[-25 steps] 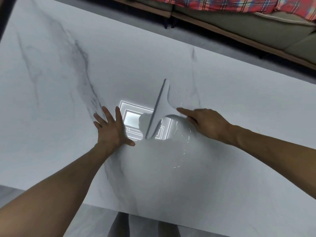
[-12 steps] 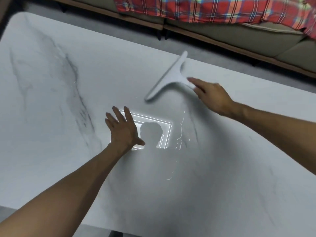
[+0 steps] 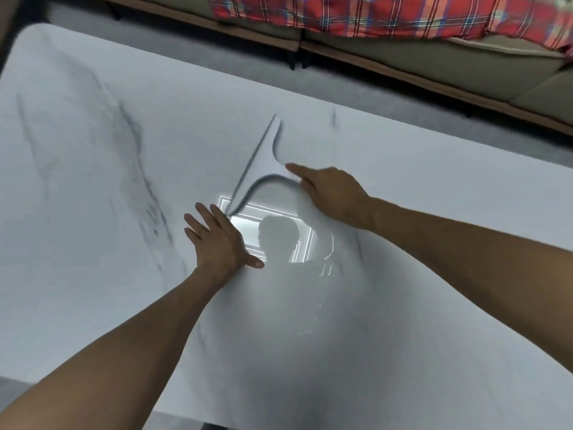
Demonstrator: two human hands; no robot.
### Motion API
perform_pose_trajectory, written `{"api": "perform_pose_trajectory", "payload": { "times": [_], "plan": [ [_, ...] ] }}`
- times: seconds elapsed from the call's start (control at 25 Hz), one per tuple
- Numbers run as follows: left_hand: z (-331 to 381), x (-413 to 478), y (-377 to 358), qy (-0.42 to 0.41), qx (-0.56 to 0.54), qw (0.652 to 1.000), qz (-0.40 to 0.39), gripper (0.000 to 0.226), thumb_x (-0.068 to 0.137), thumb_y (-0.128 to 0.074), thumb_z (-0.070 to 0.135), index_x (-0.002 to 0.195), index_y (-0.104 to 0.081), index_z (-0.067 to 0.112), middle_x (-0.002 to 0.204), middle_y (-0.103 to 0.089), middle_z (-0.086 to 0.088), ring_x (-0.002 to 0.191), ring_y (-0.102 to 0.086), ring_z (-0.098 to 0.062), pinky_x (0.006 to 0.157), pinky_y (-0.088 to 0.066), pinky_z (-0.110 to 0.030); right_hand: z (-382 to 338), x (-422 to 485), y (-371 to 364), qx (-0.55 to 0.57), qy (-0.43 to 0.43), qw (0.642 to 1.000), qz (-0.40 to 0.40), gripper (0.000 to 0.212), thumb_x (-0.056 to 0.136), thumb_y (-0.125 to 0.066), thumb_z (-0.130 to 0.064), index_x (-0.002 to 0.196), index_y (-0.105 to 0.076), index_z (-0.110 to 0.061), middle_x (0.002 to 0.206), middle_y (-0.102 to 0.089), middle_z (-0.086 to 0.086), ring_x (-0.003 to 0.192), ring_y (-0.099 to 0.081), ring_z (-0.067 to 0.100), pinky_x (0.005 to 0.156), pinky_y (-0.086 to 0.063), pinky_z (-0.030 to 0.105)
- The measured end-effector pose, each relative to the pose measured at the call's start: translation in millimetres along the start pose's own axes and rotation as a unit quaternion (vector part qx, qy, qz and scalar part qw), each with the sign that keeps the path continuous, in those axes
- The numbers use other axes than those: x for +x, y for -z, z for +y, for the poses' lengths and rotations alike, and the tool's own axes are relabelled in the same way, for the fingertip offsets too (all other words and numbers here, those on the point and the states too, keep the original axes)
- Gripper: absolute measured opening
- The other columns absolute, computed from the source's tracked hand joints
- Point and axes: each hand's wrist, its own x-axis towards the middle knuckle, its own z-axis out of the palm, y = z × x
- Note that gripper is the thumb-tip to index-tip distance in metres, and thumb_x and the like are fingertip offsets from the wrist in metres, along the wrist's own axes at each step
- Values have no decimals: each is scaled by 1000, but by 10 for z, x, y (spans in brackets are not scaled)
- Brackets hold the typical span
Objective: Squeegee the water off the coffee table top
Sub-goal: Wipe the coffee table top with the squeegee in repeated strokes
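a: water streaks [image 3: 324, 268] glint on the coffee table top [image 3: 93, 290]. job unfinished?

b: seemingly. the left hand [image 3: 221, 240] lies flat, holding nothing; beyond, the right hand [image 3: 335, 193] grips the squeegee [image 3: 263, 162], blade down mid-table.

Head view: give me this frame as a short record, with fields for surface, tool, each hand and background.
surface: white marble-look coffee table, with glinting water streaks between the forearms
tool: white T-shaped squeegee, its blade running diagonally and apparently resting on the table top
right hand: grips the squeegee handle, index finger stretched along it
left hand: flat on the table top, fingers spread, beside the blade's near end
background: sofa with a plaid blanket
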Motion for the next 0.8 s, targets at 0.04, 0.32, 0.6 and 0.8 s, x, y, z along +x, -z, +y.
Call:
{"api": "perform_pose_trajectory", "payload": {
  "times": [0.04, 0.32, 0.6, 0.8],
  "plan": [
    [-4, 1, -4, 0, 2, 1000, 2, 163, 39, -77, 78, 147, 9, -10, 154, 10, -38, 139, 4, -62, 115, -11, -63, 170, -206, 19, -21, 4, 1000, -17, 47, 99, -33, -28, 143, -34, -43, 116, -67, 8, 103, -60, 36, 83, -46, 39],
    [29, -17, 10, 5, 5, 1000, 5, 163, 37, -79, 77, 148, 5, -9, 154, 7, -37, 139, 1, -62, 114, -14, -63, 1149, -1377, 542, -99, -104, 988, -50, 43, 100, -30, -38, 140, -29, -55, 137, -56, -11, 119, -57, 26, 87, -47, 34],
    [45, -30, 104, -18, -3, 1000, -19, 158, 44, -84, 67, 151, 17, 9, 154, 19, -34, 136, 11, -65, 114, -7, -66, 615, 103, 661, 14, -120, 989, 86, 45, 100, -34, -27, 144, -38, -33, 145, -50, -2, 127, -47, 34, 104, -38, 42],
    [62, -40, 120, -24, 12, 1000, -16, 155, 46, -83, 67, 151, 15, 9, 153, 18, -35, 136, 8, -66, 114, -10, -66, 724, -102, 524, 17, -162, 983, 80, 46, 99, -33, -24, 145, -38, -33, 141, -53, 5, 123, -47, 40, 101, -40, 45]
  ]
}}
